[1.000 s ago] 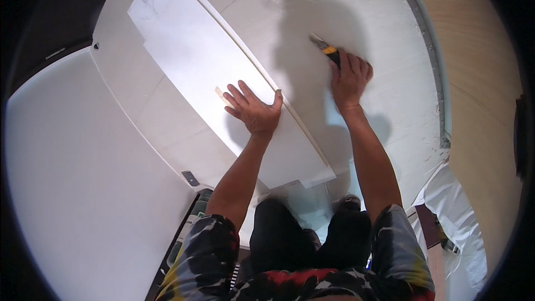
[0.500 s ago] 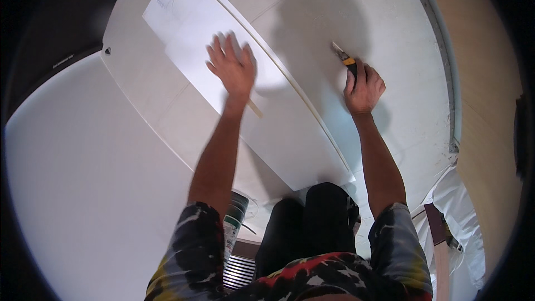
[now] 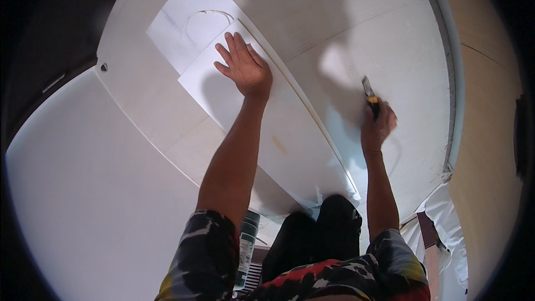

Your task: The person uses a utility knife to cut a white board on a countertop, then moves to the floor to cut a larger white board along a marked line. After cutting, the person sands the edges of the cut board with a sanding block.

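My left hand (image 3: 245, 69) lies flat, fingers spread, on a long white panel (image 3: 278, 117). This panel rests over a wider white sheet (image 3: 173, 19), whose far end shows beyond it. A thin pale curl (image 3: 207, 12) lies on that far end. To the right, off the panel, my right hand (image 3: 380, 125) is closed round a utility knife (image 3: 372, 99) with a black and yellow handle. Its blade is out and points away from me. A short tan strip (image 3: 279, 145) shows on the panel below my left hand.
The panel lies on a large pale surface (image 3: 390, 39) with a grey raised edge (image 3: 450, 78) at the right. A dark green labelled container (image 3: 248, 242) stands by my left forearm. White plastic sheeting (image 3: 446, 217) hangs at the lower right. My knees are at the panel's near end.
The left hand has shifted right and now lies flat on the panel. My right hand, with the knife, has come nearer and slightly right. The whole view has shifted a little.
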Available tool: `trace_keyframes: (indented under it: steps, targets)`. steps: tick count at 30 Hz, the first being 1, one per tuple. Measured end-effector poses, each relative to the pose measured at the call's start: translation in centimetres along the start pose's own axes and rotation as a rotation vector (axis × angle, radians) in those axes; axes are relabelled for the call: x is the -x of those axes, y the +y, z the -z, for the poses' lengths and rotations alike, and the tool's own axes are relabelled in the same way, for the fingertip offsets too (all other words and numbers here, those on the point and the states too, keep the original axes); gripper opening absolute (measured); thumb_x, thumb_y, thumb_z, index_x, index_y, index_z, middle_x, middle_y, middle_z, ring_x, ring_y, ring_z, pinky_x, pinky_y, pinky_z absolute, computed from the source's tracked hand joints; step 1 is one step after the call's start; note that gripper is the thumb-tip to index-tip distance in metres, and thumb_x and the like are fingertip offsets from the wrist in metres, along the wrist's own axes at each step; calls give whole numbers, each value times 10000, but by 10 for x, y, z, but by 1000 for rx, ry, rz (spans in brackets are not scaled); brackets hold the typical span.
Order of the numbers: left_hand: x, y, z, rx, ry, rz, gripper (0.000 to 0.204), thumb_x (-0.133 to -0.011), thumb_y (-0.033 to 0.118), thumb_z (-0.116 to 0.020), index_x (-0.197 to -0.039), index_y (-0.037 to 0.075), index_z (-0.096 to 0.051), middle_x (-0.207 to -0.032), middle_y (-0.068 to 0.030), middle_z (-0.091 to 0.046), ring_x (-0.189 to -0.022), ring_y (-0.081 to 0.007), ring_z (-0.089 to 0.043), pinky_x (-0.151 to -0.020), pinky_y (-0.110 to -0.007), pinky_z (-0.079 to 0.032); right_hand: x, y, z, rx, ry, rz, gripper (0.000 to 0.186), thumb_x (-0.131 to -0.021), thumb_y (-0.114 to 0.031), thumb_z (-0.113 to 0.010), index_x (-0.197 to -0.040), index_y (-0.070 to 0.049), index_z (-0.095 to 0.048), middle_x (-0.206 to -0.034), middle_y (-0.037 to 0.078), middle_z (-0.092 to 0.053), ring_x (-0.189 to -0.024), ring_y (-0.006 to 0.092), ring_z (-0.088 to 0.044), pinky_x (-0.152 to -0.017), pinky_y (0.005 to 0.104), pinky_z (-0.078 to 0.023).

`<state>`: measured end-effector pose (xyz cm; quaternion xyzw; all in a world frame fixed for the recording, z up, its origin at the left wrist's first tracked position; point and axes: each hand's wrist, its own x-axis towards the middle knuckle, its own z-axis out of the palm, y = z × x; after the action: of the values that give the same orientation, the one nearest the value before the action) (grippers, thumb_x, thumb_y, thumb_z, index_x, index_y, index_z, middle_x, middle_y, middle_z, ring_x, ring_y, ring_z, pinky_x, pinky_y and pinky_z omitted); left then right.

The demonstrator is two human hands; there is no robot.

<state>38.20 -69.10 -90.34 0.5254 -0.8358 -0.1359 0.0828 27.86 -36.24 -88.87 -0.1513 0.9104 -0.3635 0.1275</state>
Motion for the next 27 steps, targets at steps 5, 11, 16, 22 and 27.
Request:
trace_keyframes:
  steps: [5,11,16,22,27]
  targets:
    - [5,-3,1,23,-32,54,464,-1060,184,-353,-1503,53,-390,-1618,-121,-305,-1528,-374,-152,-1207,-597,-29,-45,-158,-92,-48,-402,93,362,-955,-32,-532,-1316,-8,-505,-1162,252,-576,-1105,431,-573,-924,487,-481]
    - [0,8,10,16,-138,101,557,-1045,329,-458,-1525,71,-345,-1634,-105,-273,-1544,-336,-107,-1222,-554,15,-95,-229,-157,88,-548,107,247,-1017,-236,-509,-1098,-3,-530,-1024,226,-649,-887,407,-685,-778,495,-560]
    - [4,-3,2,-8,-124,62,653,-1016,411,-508,-1558,127,-279,-1650,-95,-236,-1549,-337,-64,-1218,-557,40,-94,-230,-168,188,-590,101,265,-1023,-254,-500,-1069,4,-533,-1030,224,-652,-876,400,-695,-754,485,-574]
    - [5,-3,4,31,-145,48,675,-1013,404,-517,-1560,105,-258,-1652,-100,-228,-1545,-376,-42,-1198,-610,37,-94,-231,-168,183,-592,133,237,-986,-223,-551,-1071,-3,-548,-1016,211,-662,-867,373,-710,-740,465,-584]
    - [7,-7,1,49,-103,6,633,-1028,379,-489,-1547,78,-288,-1641,-123,-252,-1541,-384,-71,-1195,-614,39,-93,-240,-169,224,-610,146,231,-980,-220,-561,-1060,-4,-541,-1000,197,-669,-816,353,-716,-704,445,-593]
